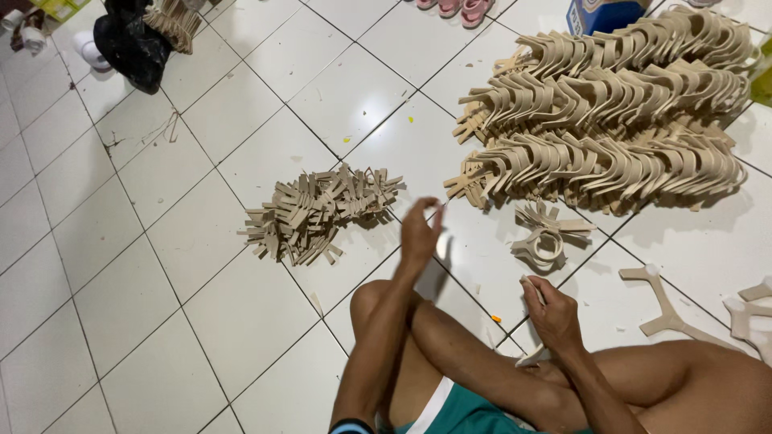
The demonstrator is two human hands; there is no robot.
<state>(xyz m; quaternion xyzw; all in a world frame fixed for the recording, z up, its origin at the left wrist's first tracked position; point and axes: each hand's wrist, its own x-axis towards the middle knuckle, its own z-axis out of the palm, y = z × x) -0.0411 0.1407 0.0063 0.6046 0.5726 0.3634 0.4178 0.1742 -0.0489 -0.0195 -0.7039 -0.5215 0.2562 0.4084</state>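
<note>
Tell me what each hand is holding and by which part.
The right hand pinches a small beige strap-shaped cut-out piece near its upper end. The left hand is raised above the white tiled floor; anything in its grip cannot be told.

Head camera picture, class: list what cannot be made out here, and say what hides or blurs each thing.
- Left hand: motion-blurred, so whether its fingers hold anything is unclear.
- Right hand: it grips a pale piece, but the hand covers most of it, so its shape is hidden.
- Blue box: cut off by the top edge.
- Pink sandals: only the tips show at the top edge.
- Black bag: contents hidden.
</note>
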